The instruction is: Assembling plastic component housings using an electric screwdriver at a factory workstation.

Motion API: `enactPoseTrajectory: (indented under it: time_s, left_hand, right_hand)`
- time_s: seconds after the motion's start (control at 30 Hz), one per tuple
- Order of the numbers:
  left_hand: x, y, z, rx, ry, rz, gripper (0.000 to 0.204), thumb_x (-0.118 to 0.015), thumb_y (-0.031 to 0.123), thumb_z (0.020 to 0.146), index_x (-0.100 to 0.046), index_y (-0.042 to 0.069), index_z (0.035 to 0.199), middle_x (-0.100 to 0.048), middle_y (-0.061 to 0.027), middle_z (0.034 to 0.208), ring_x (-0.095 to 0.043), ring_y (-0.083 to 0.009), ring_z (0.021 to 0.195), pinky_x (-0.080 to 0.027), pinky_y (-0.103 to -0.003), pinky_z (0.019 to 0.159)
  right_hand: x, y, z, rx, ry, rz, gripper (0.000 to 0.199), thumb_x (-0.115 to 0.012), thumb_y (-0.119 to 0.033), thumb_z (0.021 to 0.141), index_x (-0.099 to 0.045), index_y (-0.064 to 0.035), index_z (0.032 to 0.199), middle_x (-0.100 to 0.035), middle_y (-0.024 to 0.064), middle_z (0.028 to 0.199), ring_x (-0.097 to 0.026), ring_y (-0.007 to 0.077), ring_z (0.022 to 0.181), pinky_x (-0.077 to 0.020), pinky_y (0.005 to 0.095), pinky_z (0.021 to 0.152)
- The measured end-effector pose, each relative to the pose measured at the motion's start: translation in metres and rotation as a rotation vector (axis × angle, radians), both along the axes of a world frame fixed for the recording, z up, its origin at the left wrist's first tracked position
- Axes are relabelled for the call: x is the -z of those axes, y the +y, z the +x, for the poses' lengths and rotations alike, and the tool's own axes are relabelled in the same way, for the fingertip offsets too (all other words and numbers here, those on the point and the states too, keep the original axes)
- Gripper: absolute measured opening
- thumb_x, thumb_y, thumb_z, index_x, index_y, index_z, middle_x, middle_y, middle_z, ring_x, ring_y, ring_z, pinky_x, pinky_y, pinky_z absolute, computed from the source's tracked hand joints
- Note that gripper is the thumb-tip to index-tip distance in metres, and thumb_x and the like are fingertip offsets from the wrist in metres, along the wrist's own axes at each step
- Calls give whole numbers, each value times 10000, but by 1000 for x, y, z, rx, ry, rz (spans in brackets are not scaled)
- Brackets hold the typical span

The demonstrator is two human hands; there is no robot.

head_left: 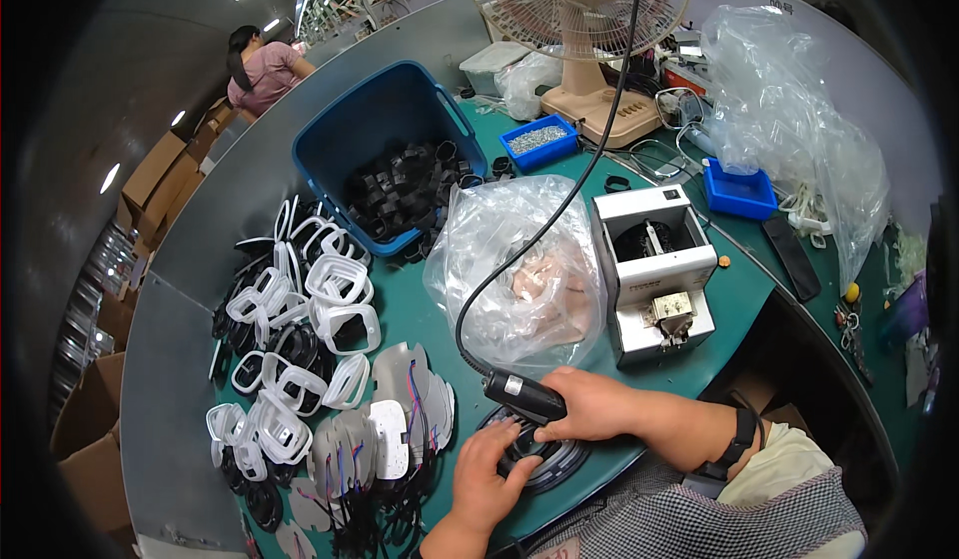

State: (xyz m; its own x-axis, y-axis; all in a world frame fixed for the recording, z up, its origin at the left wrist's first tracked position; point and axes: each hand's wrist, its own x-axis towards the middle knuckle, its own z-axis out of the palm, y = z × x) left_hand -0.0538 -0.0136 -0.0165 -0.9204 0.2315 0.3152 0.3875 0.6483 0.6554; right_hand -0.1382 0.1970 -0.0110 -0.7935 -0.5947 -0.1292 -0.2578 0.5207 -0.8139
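My right hand (589,404) is closed round a black corded electric screwdriver (523,396), tilted with its working end toward my body. Its black cable runs up and away past the fan. Beneath it, at the table's near edge, lies a round black part (559,467) with ringed edges. My left hand (489,474) grips this part from the left, thumb and fingers curved over it. The screwdriver's tip is hidden behind my hands, so whether it touches the part I cannot tell.
A clear plastic bag (479,259) lies ahead, beside a white-and-black screw feeder (654,269). White frames (285,424) and grey wired panels (345,449) are piled left. Behind stand a blue bin (330,149) of black parts, a blue screw tray (539,154) and a fan (589,69).
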Motion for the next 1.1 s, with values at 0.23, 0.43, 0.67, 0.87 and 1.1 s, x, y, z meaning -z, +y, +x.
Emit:
enactPoseTrajectory:
  time_s: [0.23,0.43,0.67,0.87,1.1]
  left_hand:
    - [4,-1,0,-3,15,16,483,-822,188,701,-621,52,1119,-652,-146,1162,-601,-336,1089,-460,-427,955]
    - [2,-1,-2,17,22,16,485,-827,183,696,-619,50,1113,-655,-146,1156,-606,-335,1077,-468,-424,939]
    - [3,4,5,-41,9,40,466,-835,185,686,-627,39,1077,-661,-151,1140,-612,-338,1051,-475,-420,920]
    - [-2,3,5,-69,-60,20,443,-818,195,701,-636,44,1075,-665,-154,1112,-609,-352,1035,-476,-422,913]
    - [0,6,-1,-135,-50,70,478,-840,113,657,-651,38,1089,-667,-151,1092,-621,-329,1032,-492,-388,909]
  right_hand:
    - [-6,-3,0,14,-37,55,634,-772,-413,757,-565,13,1179,-564,219,1158,-549,371,1106,-444,407,960]
    - [-3,-4,-1,24,-32,63,626,-786,-388,748,-565,12,1176,-579,225,1122,-565,379,1080,-453,407,940]
    - [-9,-4,6,36,-24,79,620,-791,-396,742,-567,6,1158,-579,228,1115,-566,382,1074,-458,416,925]
    - [-5,-8,2,28,-19,91,631,-798,-391,727,-566,13,1152,-571,245,1134,-566,405,1073,-462,430,921]
    - [-11,-11,-6,79,-63,7,534,-822,-269,705,-602,34,1085,-628,242,1010,-620,372,953,-484,409,847]
